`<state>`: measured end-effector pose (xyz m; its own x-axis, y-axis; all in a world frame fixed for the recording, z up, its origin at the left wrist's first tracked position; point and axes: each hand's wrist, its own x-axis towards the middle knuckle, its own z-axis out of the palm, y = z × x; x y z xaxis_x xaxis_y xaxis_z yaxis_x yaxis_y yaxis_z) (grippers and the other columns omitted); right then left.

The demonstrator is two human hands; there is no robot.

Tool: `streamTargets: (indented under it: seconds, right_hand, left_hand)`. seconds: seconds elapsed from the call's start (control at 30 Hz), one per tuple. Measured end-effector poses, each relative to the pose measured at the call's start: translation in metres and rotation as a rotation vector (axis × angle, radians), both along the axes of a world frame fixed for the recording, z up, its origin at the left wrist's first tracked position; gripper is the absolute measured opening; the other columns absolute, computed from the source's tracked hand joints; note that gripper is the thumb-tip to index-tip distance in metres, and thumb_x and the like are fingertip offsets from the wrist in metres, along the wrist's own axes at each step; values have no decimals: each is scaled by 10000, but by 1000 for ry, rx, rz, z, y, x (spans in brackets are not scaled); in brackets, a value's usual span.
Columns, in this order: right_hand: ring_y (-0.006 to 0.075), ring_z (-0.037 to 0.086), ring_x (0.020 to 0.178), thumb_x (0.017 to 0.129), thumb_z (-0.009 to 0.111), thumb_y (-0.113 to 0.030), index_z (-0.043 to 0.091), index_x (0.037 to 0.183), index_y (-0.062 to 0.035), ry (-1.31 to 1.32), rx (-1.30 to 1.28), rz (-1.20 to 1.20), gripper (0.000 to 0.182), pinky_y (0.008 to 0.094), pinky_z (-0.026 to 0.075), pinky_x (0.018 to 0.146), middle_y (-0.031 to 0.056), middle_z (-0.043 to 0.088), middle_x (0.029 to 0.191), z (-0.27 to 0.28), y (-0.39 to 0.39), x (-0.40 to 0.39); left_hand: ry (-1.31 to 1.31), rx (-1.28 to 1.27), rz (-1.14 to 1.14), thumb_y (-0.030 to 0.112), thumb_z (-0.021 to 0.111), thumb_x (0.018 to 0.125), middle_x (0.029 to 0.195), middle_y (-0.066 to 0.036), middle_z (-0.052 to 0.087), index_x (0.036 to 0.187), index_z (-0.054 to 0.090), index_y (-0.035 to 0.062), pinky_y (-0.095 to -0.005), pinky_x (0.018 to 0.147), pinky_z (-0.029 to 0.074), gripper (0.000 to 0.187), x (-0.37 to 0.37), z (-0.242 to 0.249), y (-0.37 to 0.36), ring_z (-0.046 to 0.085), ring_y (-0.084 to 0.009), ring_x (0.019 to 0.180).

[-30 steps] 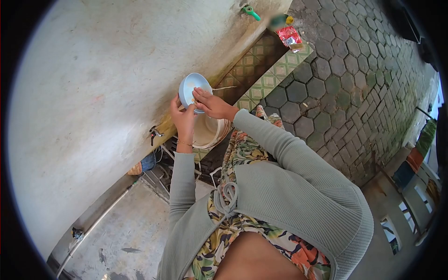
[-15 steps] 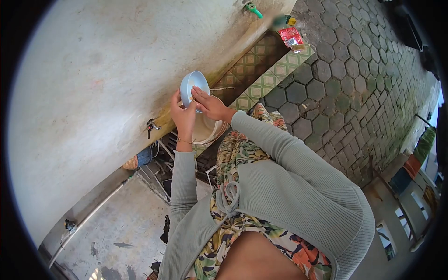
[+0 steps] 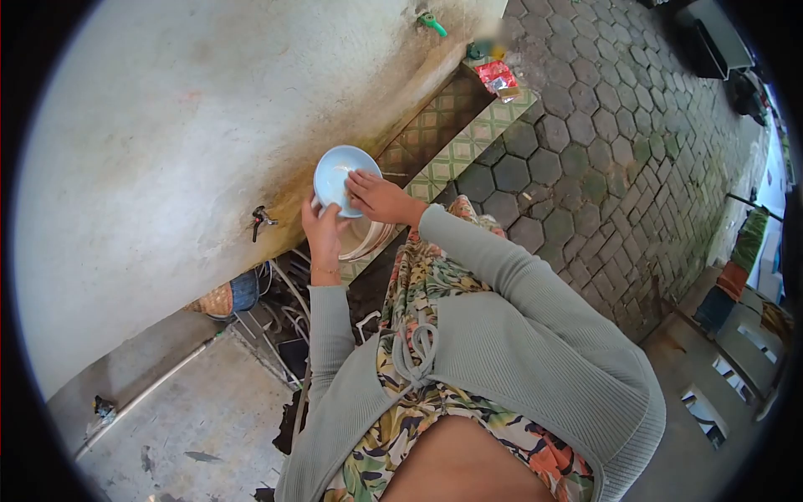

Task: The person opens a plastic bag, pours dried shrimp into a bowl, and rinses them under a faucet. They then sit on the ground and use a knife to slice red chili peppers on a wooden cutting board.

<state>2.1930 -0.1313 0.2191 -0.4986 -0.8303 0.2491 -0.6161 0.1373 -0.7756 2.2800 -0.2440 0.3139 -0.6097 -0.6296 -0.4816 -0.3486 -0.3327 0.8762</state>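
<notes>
A light blue bowl is tilted so that its inside faces me. My left hand grips its lower left rim, thumb over the edge. Inside the bowl, the outstretched fingers of my right hand lie against the inner surface; small pale bits show near the fingertips. Whether anything sits under those fingers is hidden. Below both hands stands a pale bucket, partly covered by them.
On the stained white wall are a green-handled tap and a dark tap. Red packets lie on a tiled ledge. Hexagonal paving spreads to the right. A metal rack and a woven basket are lower left.
The bowl has turned from edge-on to show more of its inside and sits slightly lower. My right hand's fingers have shifted across its inner surface. The view has shifted a little.
</notes>
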Motion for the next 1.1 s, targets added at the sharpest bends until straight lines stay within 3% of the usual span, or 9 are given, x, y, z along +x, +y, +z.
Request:
streamTargets:
  seconds: [0.03, 0.1, 0.2, 0.27, 0.47, 0.53, 0.73, 0.97, 1.1]
  right_hand:
    - [382, 412, 1216, 906, 464, -240, 472, 1213, 37, 103, 91, 69, 414, 417, 314, 1042, 237, 437, 1302, 10, 9, 0]
    - [368, 463, 1168, 889, 503, -225, 540, 1126, 32, 204, 189, 123, 351, 415, 348, 1019, 203, 506, 1244, 25, 25, 6]
    - [326, 545, 1038, 824, 589, -169, 604, 948, 1, 173, -11, -26, 211, 410, 420, 925, 146, 602, 1043, 38, 62, 21]
    - [313, 581, 940, 770, 644, -115, 613, 882, -24, 78, 32, -98, 148, 402, 460, 824, 109, 618, 881, 54, 90, 20]
    - [310, 580, 773, 757, 644, -143, 571, 817, -59, 27, 203, -334, 126, 422, 451, 678, 105, 589, 752, 89, 161, 17]
    - [322, 581, 757, 776, 634, -145, 551, 863, -62, -41, 213, -372, 146, 435, 445, 652, 113, 592, 747, 90, 175, 11]
    - [320, 584, 686, 806, 604, -83, 515, 1115, -109, -137, 210, -480, 323, 423, 450, 593, 119, 598, 727, 105, 226, -29]
    - [232, 593, 630, 750, 695, -84, 591, 1025, -47, -206, 279, -581, 295, 335, 474, 581, 96, 611, 715, 117, 308, -123]
    - [204, 581, 606, 754, 686, -67, 619, 977, -37, -211, -18, -677, 235, 304, 463, 574, 91, 625, 737, 120, 369, -190]
  left_hand:
    - [18, 4, 0, -42, 527, 742, 1196, -152, 483, 1296, 370, 52, -462, 773, 555, 584, 14, -13, 3, 572, -295, 1013]
    - [155, 420, 127, -27, 503, 755, 1190, -147, 485, 1288, 359, 68, -478, 798, 546, 560, 36, -28, 11, 555, -318, 1044]
    - [240, 643, 84, 12, 509, 764, 1234, -143, 457, 1256, 378, 75, -492, 859, 515, 513, 54, -51, 39, 510, -326, 1105]
    - [235, 691, 77, 12, 505, 767, 1232, -141, 457, 1247, 384, 78, -496, 866, 509, 499, 53, -65, 63, 512, -322, 1104]
    - [203, 757, -103, 2, 504, 784, 1170, -134, 500, 1218, 401, 82, -501, 842, 518, 453, 21, -44, 135, 545, -300, 1063]
    - [118, 799, -264, 9, 517, 793, 1142, -122, 517, 1211, 394, 89, -500, 811, 532, 443, 13, -45, 155, 561, -287, 1041]
    - [75, 837, -303, 12, 523, 813, 1134, -112, 519, 1218, 373, 93, -502, 816, 536, 440, -28, -45, 208, 574, -275, 1030]
    - [108, 684, -388, -4, 511, 807, 1176, -131, 503, 1309, 298, 78, -483, 814, 535, 552, -136, -35, 264, 560, -272, 1056]
    - [201, 607, -406, -17, 518, 788, 1182, -118, 503, 1315, 307, 95, -426, 763, 551, 578, -208, -23, 310, 564, -262, 1044]
